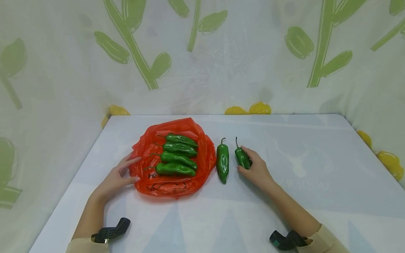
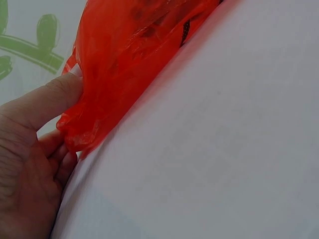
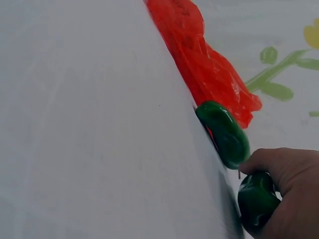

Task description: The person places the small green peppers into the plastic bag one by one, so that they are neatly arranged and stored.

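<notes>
A red plastic bag lies spread on the table, with several green peppers in a column on it, stems to the left. My left hand holds the bag's left edge; in the left wrist view its thumb lies against the crumpled red plastic, the other fingers partly behind it. My right hand grips another green pepper between thumb and fingers, its stem pointing away from me. Between that hand and the bag, a single green pepper lies lengthwise, close to the bag's right edge.
The white table has a pale printed pattern and extends to the right and front of the bag. Behind and beside it hangs a whitish curtain with green leaves and yellow shapes. Each wrist wears a black device.
</notes>
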`<action>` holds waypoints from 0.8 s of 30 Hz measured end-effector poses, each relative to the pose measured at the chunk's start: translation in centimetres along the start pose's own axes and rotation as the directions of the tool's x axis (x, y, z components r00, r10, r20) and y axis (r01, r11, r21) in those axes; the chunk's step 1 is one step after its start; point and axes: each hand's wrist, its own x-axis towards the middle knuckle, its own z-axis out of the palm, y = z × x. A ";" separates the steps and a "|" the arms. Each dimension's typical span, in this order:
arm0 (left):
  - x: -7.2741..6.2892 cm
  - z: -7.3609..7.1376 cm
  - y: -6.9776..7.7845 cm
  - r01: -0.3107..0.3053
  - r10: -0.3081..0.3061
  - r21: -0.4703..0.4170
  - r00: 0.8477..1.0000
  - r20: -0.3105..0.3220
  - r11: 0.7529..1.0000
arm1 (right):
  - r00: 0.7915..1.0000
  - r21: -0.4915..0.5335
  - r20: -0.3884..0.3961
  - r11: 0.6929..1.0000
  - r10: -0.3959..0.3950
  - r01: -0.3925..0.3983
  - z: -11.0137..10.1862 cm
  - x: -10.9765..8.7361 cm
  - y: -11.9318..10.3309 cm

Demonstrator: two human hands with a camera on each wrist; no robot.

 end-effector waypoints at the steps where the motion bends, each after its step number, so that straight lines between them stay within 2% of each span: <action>1: 0.0 0.0 0.0 0.000 0.000 -0.003 1.000 0.000 1.000 | 1.000 0.006 0.000 1.000 0.004 -0.004 0.0 0.0 -0.1; 5: 0.0 0.0 0.0 0.001 -0.001 -0.005 1.000 0.002 1.000 | 1.000 0.026 -0.011 1.000 0.000 0.000 -0.2 0.1 -0.4; 11: -0.2 -0.2 0.0 -0.005 0.005 0.005 1.000 0.001 1.000 | 0.997 0.035 -0.052 0.998 -0.049 0.051 -0.5 0.6 -0.9; 16: -0.2 -0.2 0.1 -0.002 0.002 0.004 1.000 0.002 1.000 | 0.991 0.053 -0.076 0.992 -0.111 0.115 -0.6 0.9 -1.4; 24: -0.1 0.0 0.2 0.001 -0.001 0.001 1.000 0.008 1.000 | 0.965 0.023 -0.097 0.968 -0.245 0.249 -0.5 1.7 -2.8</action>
